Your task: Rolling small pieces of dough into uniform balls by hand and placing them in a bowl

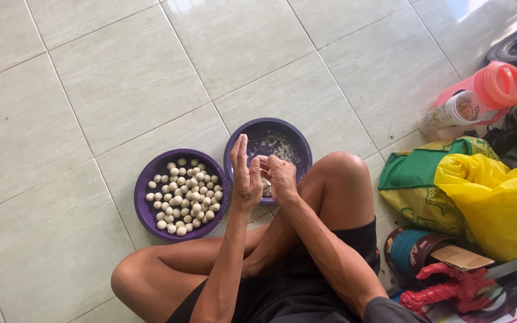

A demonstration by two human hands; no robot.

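I sit on a tiled floor with my knees bent. My left hand (245, 175) and my right hand (280, 177) are pressed together over a purple bowl (241, 142) that holds a remnant of pale dough. A small piece of dough (264, 161) sits between the palms, the left fingers pointing up. To the left, a second purple bowl (146, 209) is filled with several small white dough balls (186, 195).
At the right lie a yellow plastic bag (498, 200), a green-and-yellow bag (417, 179), a pink lidded jug (490, 90) with a plastic cup beside it, a red toy (450, 287) and a cardboard piece. A dark wheel shows at the top right.
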